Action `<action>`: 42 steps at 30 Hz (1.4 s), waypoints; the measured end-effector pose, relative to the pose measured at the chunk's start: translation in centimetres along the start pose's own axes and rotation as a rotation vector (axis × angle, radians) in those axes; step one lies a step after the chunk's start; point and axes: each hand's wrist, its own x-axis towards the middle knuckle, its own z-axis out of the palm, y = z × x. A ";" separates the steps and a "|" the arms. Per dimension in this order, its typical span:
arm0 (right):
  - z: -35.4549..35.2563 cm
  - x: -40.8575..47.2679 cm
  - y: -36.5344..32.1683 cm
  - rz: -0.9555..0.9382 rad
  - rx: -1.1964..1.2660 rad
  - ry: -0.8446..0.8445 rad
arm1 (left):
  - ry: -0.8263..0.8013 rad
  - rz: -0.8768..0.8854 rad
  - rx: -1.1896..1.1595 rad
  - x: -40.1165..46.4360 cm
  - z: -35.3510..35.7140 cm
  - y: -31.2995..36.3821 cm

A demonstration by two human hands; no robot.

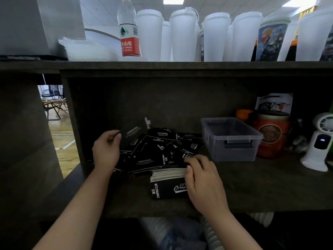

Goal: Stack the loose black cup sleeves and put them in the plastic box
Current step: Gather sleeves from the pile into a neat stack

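A loose heap of flat black cup sleeves [158, 147] with white print lies on the dark lower shelf [252, 186]. In front of the heap stands a neat stack of sleeves [165, 184], white edges showing on top. My right hand [201, 179] grips the right end of this stack. My left hand [108, 147] pinches one black sleeve [133, 134], lifted above the left side of the heap. The clear plastic box [230, 139] sits to the right of the heap, with no lid and nothing visible inside.
Right of the box stand an orange tin [272, 136] and a small white fan [319, 141]. The upper shelf [162, 65] carries a water bottle [128, 27], several white plastic cups [182, 35] and printed cups. The shelf's left wall [72, 114] borders the heap.
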 end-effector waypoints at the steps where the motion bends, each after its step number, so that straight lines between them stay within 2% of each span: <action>1: -0.2 0.0 -0.1 0.018 0.026 -0.011 | -0.066 0.056 -0.036 -1.1 -0.8 1.1; 3: -0.5 -0.1 -0.4 0.038 0.076 -0.020 | -0.277 0.154 -0.014 -4.2 -2.2 2.5; 5: -0.6 -0.1 -0.6 0.049 0.104 -0.033 | -0.518 0.175 -0.006 -7.4 -2.8 2.9; 7: -0.5 -0.1 -0.6 0.044 0.084 -0.038 | -0.677 0.067 -0.063 -10.0 -2.8 3.4; 8: -0.4 -0.1 -0.4 0.028 0.061 -0.032 | -0.695 0.002 -0.102 -10.9 -2.5 3.4; 10: -0.2 0.0 -0.2 -0.017 0.019 -0.008 | -0.624 -0.049 -0.107 -12.2 -1.5 3.7; 12: -0.2 0.2 0.0 -0.047 -0.002 0.009 | -0.562 -0.025 -0.032 -13.3 -0.2 4.5; 14: -0.3 0.2 0.2 -0.050 -0.005 0.014 | -0.557 0.004 0.042 -14.0 0.7 5.0; 18: -0.1 0.2 0.3 -0.045 -0.003 0.025 | -0.582 -0.046 0.043 -11.3 0.2 4.1; 21: 0.1 0.2 0.3 -0.046 0.003 0.027 | -0.451 0.009 0.433 -7.3 -0.9 1.7; 23: 0.2 0.2 0.4 -0.039 0.004 0.018 | -0.511 -0.053 0.660 -5.7 -1.1 0.5; 25: 0.1 0.1 0.5 -0.035 0.008 0.004 | -0.555 -0.102 0.721 -5.2 -1.0 -0.3; 32: -0.1 0.1 0.3 -0.010 0.049 -0.006 | -0.241 0.019 0.158 -6.3 -1.3 0.5; 37: -0.6 0.0 -0.2 0.051 0.122 -0.022 | -0.312 0.194 -0.089 -11.9 -1.8 3.5; 42: -0.5 -0.1 -0.1 0.021 0.100 -0.044 | -0.466 0.112 -0.083 -14.1 -0.9 4.0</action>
